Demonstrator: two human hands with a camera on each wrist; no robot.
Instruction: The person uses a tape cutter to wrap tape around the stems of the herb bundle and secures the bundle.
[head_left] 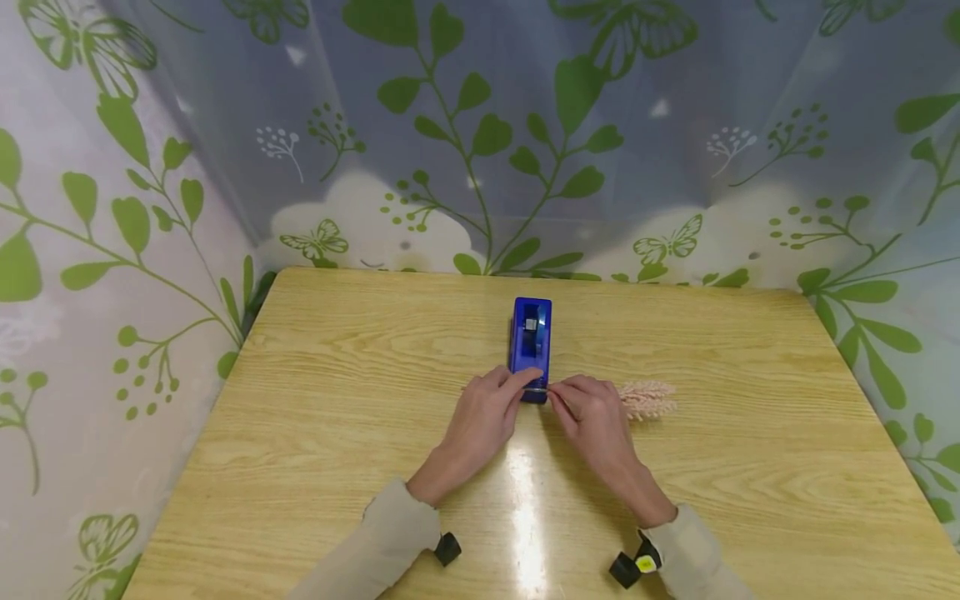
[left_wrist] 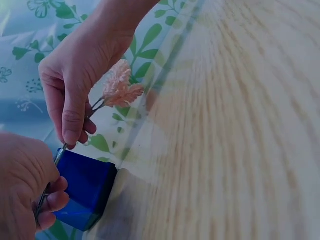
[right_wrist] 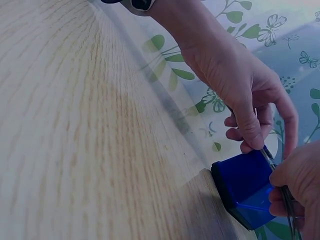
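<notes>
A blue tape dispenser (head_left: 532, 367) stands on the table, its toothed end toward the person. Across that end run the thin stems (left_wrist: 95, 108) of a pink artificial flower sprig (head_left: 648, 400), whose fluffy heads lie to the right. The left hand (head_left: 483, 417) pinches the stems at the dispenser's left side, its index finger reaching over the dispenser's top. With thumb and fingertips, the right hand (head_left: 596, 421) pinches the same stems on the other side, nearer the flower heads. In the right wrist view, the flower heads are out of frame.
The wood-grain table (head_left: 337, 350) extends around both hands, its far edge behind the dispenser. Curtains (head_left: 480, 192) printed with green leaves and butterflies hang behind and at the sides. Each wrist carries a black camera, the right one (head_left: 625, 570) close above the table.
</notes>
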